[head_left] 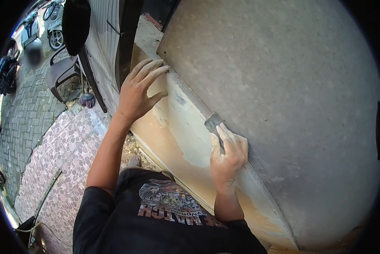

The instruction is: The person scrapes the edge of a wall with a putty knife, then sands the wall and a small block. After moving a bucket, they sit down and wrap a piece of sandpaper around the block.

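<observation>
My left hand (141, 91) has its fingers apart, with the fingertips at the upper edge of a low wall (190, 131) and nothing held in it. Grey-white plaster covers part of the wall's tan face. Farther along the same edge, my right hand (230, 150) is closed around a dark grey block (214, 123). The block lies against the edge, beside the large grey slab surface (262, 76). Pale dust coats the fingers of both hands.
A chair (65, 74) and a mop head (87, 100) stand at the left, near corrugated sheeting (103, 46). Scooters (54, 25) are parked on grey paving. Patterned tiles (71, 148) cover the floor at the lower left, where a cable lies.
</observation>
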The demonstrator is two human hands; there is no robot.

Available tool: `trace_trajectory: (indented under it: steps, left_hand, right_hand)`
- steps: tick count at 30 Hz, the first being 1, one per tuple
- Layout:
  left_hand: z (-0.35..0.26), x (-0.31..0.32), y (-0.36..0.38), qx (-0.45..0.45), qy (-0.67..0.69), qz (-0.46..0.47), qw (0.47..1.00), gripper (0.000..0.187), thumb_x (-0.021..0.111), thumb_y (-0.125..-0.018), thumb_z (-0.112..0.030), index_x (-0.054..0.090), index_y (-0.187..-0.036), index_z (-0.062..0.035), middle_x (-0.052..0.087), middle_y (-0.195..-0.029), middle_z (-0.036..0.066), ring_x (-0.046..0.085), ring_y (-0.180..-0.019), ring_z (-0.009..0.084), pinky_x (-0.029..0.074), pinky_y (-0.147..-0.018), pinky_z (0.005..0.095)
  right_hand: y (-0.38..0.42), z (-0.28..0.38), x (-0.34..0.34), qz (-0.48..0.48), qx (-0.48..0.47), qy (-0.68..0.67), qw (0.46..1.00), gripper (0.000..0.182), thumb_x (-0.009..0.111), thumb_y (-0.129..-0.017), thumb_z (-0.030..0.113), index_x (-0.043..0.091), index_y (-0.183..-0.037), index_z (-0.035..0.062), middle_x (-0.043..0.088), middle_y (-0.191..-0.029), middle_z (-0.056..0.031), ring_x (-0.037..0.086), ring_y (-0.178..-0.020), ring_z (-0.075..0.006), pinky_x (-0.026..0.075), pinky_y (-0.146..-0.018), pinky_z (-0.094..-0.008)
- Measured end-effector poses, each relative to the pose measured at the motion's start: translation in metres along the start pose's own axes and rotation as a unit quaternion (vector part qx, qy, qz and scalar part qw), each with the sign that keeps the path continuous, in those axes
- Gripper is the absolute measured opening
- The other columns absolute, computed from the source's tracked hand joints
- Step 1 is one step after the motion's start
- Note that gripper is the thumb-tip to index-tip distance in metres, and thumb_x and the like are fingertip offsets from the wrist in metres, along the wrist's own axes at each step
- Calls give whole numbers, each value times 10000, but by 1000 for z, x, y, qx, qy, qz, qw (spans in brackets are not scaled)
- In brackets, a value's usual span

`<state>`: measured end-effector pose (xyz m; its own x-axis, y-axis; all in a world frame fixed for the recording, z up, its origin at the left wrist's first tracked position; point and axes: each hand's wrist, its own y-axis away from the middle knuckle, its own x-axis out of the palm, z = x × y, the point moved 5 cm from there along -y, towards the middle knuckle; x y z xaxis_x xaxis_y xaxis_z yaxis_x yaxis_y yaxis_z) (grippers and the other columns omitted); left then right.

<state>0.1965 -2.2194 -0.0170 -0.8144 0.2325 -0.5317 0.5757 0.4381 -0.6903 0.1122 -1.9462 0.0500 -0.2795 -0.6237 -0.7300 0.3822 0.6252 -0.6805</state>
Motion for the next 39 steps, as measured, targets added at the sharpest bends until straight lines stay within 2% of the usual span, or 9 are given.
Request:
trace_trajectory:
  steps: [5,6,8,10,14,19,24,29,39]
  left_hand:
    - [8,8,2,-17,-41,-3,999,805,951,-759,-255,636,-1500,-283,568,-1614,8,431,-1568,328,422,-1238,511]
    - [9,8,2,-14,-36,1,999,812,953,-757,-268,633,-1502,-298,558,-1623,9,417,-1577,332,413,-1238,527]
    - [12,3,1,-13,-35,2,999,819,955,-754,-281,629,-1505,-312,548,-1632,9,403,-1585,335,405,-1239,542]
    - [9,3,3,-26,-20,25,999,854,969,-728,-216,636,-1513,-270,540,-1648,24,405,-1586,344,389,-1290,515]
    - [9,8,2,-8,10,-3,1000,901,983,-700,-223,616,-1523,-248,545,-1640,25,424,-1577,346,414,-1282,493]
    - [9,9,3,-25,25,-31,999,942,998,-668,-256,591,-1516,-200,568,-1604,-14,456,-1556,308,438,-1270,452]
    - [13,7,0,-28,9,-15,999,913,987,-692,-270,593,-1514,-223,574,-1600,-29,468,-1548,291,462,-1233,458]
    - [13,7,2,-24,12,-20,999,867,972,-716,-252,602,-1500,-239,585,-1586,-39,486,-1529,287,479,-1207,451]
    - [13,1,-1,-23,20,-39,999,851,967,-666,-198,643,-1453,-212,627,-1531,-35,542,-1440,296,484,-1171,450]
  right_hand:
    - [-43,32,46,-13,-33,-23,999,278,865,-868,167,836,-1135,96,827,-1164,-19,710,-965,-228,564,-865,-379]
    - [-45,34,44,-4,-28,-38,999,295,879,-852,100,830,-1142,71,827,-1174,-61,721,-979,-262,572,-878,-381]
    - [-36,26,38,-3,-35,-52,998,300,881,-850,95,831,-1145,70,827,-1180,-64,721,-987,-264,573,-884,-381]
    - [-24,17,22,14,-35,-55,998,315,885,-846,79,831,-1156,65,828,-1198,-68,721,-999,-272,575,-899,-384]
    - [-12,10,9,21,-18,-45,999,300,876,-859,76,833,-1156,67,829,-1186,-65,713,-978,-278,573,-890,-390]
    - [-58,43,56,12,-63,-18,998,291,848,-876,123,832,-1165,87,822,-1169,-46,709,-961,-259,584,-876,-385]
    - [-92,70,85,31,-65,-43,996,287,841,-910,139,816,-1190,80,813,-1176,-69,710,-1025,-289,573,-911,-397]
    - [-59,43,56,23,-87,-49,995,263,837,-895,130,832,-1155,91,822,-1156,-43,714,-963,-257,577,-875,-377]
    - [-98,74,91,31,-69,-30,997,277,821,-912,146,816,-1178,69,812,-1189,-53,710,-1018,-251,589,-890,-382]
